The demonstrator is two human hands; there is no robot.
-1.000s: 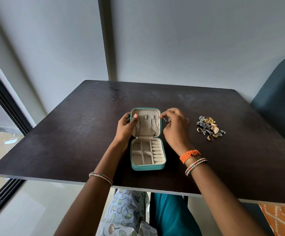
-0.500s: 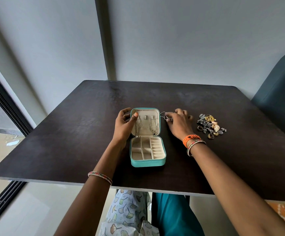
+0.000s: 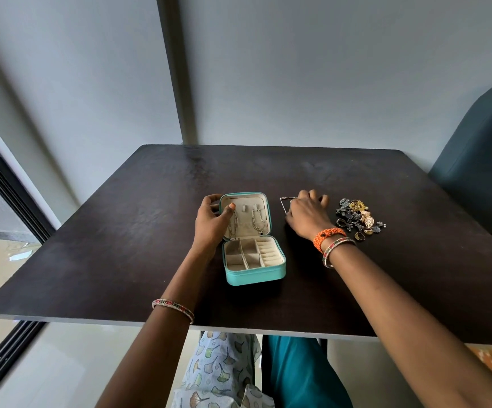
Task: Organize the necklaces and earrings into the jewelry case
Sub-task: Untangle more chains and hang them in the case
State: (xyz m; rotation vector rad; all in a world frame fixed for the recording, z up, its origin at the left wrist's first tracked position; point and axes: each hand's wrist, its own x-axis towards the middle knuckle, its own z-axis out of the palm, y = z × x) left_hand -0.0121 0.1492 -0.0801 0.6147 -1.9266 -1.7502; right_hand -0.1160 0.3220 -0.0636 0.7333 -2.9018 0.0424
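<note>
A small teal jewelry case [image 3: 253, 273] stands open on the dark table, its beige lid upright with two chain necklaces [image 3: 258, 223] hanging inside. My left hand [image 3: 212, 220] grips the lid's left edge, thumb on the lining. My right hand [image 3: 308, 213] lies on the table just right of the case, fingers pinching a thin silver chain necklace [image 3: 284, 205] that stretches out to its left. A pile of earrings and rings [image 3: 358, 217] lies to the right of that hand. The case's lower compartments look bare.
The dark table [image 3: 121, 245] ends close to me at a pale front edge. A dark teal chair back [image 3: 480, 160] stands at the right. A grey wall is behind, a window frame at the left.
My right hand has moved right and down from the lid's edge to the tabletop, drawing the thin chain out beside the case. My left hand has kept its hold on the lid.
</note>
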